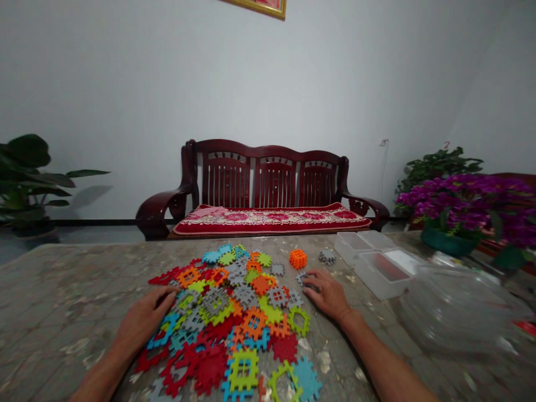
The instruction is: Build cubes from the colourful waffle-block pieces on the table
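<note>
A large pile of interlocking plastic tiles in red, orange, grey, lime and blue is spread over the table in front of me. At the pile's left edge lies my left hand, its fingers loosely extended toward the tiles and nothing visible in them. On the opposite side, my right hand rests with its fingers slightly curled and apart. Its fingertips are at a small grey tile, which they partly cover. Beyond that hand stand an orange block of tiles and a grey stack of tiles.
Clear plastic boxes stand at the right, with a transparent lid nearer me. Purple flowers in a green pot are beyond them. Across the patterned table is a dark wooden bench.
</note>
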A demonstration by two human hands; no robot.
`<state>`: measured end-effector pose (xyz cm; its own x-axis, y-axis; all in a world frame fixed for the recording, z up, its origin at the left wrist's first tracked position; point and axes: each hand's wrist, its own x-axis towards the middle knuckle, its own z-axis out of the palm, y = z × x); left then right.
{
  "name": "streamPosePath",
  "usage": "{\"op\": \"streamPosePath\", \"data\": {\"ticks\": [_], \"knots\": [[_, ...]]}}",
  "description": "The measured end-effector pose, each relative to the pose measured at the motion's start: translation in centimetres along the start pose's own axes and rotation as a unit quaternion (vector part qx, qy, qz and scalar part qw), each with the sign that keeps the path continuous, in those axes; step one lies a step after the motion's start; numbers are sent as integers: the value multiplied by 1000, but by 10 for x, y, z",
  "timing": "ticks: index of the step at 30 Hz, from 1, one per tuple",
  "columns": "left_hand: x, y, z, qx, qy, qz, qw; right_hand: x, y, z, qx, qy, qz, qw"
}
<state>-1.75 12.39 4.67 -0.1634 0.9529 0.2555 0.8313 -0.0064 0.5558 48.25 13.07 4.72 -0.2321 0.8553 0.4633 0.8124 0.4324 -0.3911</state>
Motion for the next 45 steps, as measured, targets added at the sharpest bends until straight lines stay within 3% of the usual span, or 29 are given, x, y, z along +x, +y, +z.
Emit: {"op": "streamPosePath", "data": {"ticks": [3,11,16,28,33,36,40,45], "knots": [[0,0,0,-3,-4,6,1000,-1,-4,-2,-51,-36,13,998],[0,-2,0,-4,-5,-4,1000,10,11,-6,-162,-13,149,975],[1,-8,4,-6,-10,-4,1000,27,17,-4,-193,-38,177,964],[5,-26,14,-14,8,8,1000,41,22,1,-201,-57,154,966],[1,-11,5,-3,7,9,1000,33,27,3,-183,15,148,972],[0,-2,0,7,1,8,1000,27,19,8,-156,53,90,982],[-1,1,-1,10,7,5,1000,30,-10,27,-69,-2,-44,997],[-3,4,-2,-4,-2,5,1000,53,-42,47,-80,-71,-2,994]]}}
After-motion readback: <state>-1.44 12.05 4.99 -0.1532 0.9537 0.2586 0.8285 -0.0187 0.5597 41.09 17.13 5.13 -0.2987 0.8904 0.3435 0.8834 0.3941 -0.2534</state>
